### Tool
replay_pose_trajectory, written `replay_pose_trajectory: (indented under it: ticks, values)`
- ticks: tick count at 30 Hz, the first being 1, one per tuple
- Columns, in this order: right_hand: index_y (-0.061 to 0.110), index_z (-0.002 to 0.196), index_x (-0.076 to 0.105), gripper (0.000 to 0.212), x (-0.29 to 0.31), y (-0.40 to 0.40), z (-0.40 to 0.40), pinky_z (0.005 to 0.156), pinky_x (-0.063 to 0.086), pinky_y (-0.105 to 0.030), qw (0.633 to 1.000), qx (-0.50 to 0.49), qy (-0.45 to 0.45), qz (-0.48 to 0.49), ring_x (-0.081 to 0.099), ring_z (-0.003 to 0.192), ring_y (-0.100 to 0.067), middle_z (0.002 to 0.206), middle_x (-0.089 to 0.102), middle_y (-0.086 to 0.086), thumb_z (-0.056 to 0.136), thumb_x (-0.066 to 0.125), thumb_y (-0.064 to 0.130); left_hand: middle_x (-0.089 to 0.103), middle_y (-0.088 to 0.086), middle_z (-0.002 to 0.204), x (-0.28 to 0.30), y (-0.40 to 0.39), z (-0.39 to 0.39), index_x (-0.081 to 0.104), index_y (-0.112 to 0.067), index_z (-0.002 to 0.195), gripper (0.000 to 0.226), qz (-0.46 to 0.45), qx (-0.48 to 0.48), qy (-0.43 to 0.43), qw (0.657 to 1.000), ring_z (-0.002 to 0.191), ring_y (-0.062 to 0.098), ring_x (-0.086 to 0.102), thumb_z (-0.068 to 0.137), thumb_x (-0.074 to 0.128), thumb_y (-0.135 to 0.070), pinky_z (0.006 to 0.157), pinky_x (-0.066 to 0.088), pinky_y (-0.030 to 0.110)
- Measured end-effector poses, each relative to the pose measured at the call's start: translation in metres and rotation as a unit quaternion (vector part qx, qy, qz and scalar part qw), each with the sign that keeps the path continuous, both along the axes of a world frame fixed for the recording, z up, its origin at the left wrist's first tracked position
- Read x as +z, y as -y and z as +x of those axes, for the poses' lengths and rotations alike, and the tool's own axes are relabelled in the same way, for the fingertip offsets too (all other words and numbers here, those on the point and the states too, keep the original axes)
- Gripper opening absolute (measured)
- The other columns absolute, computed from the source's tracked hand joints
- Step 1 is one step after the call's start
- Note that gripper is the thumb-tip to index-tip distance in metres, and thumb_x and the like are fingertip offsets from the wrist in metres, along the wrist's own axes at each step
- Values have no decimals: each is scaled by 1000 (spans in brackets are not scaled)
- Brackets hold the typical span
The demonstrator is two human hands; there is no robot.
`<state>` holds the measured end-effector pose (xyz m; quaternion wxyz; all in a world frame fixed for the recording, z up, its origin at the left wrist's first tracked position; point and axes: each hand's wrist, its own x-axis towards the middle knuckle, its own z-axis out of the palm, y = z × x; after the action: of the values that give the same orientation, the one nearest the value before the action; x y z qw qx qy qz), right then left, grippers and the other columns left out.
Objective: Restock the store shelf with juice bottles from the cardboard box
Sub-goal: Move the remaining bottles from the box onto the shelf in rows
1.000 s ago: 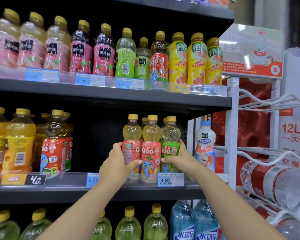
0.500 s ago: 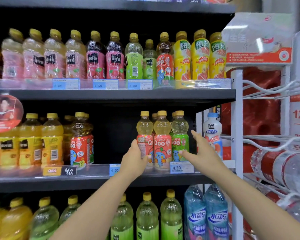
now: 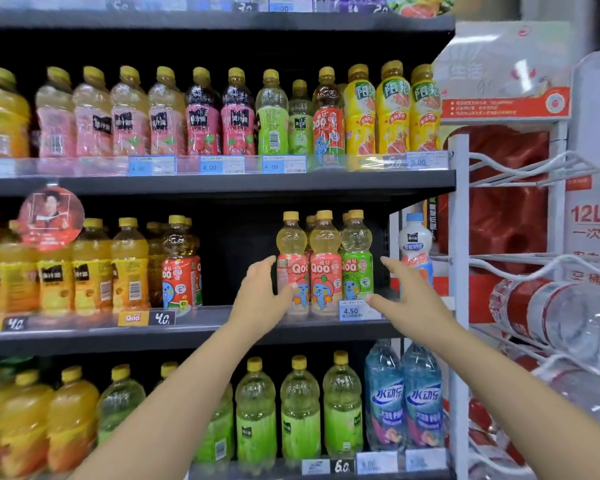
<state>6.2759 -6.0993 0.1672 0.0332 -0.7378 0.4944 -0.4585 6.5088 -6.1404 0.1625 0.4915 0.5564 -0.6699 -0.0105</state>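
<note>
1. Hands up at the middle shelf (image 3: 201, 336) now, one on each side of a trio of Qoo juice bottles (image 3: 324, 263) standing upright at the front edge.
2. Left hand (image 3: 262, 299) sits at the left of the trio, fingers loosely spread and relaxed, thumb lying across the lower label of the pink-labelled Qoo bottle (image 3: 291, 268); whether the fingers actually press the bottle, I cannot tell.
3. Right hand (image 3: 407, 299) hovers just right of the trio, fingers straight and splayed, thumb pointing toward the 4.50 price tag (image 3: 352, 310). It is apart from the green-labelled Qoo bottle (image 3: 356, 261), holding nothing.
4. Between those two stands a second pink-labelled Qoo bottle (image 3: 324, 265), touching its neighbours, with more yellow caps visible right behind the trio.
5. Left of the trio, past a dark gap on the same shelf, a red-labelled Qoo bottle (image 3: 177, 268) stands beside a row of orange juice bottles (image 3: 94, 268).
6. Right of the trio, beyond the shelf end, a white milk-drink bottle (image 3: 414, 244) and a white wire rack (image 3: 461, 306) with large water jugs (image 3: 555, 317) lying on their sides.
7. Cardboard box is out of view.
</note>
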Motion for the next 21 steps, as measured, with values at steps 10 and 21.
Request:
replay_pose_trajectory:
  ticks: [10, 21]
  values:
    - [27, 145, 30, 67, -92, -69, -7, 105, 24, -22, 998, 30, -41, 47, 31, 137, -11, 150, 33, 6, 87, 63, 32, 47, -12, 135, -113, -119, -4, 43, -26, 137, 53, 35, -53, 34, 997, 121, 7, 49, 89, 59, -42, 97, 44, 30]
    - [26, 145, 32, 64, -118, -80, -17, 108, 28, -28, 996, 18, -44, 74, 34, 137, -13, 149, 36, 6, 88, 61, 34, 44, -11, 141, -146, -138, 0, 41, -26, 139, 54, 56, -32, 56, 996, 128, 7, 43, 90, 57, -43, 102, 36, 25]
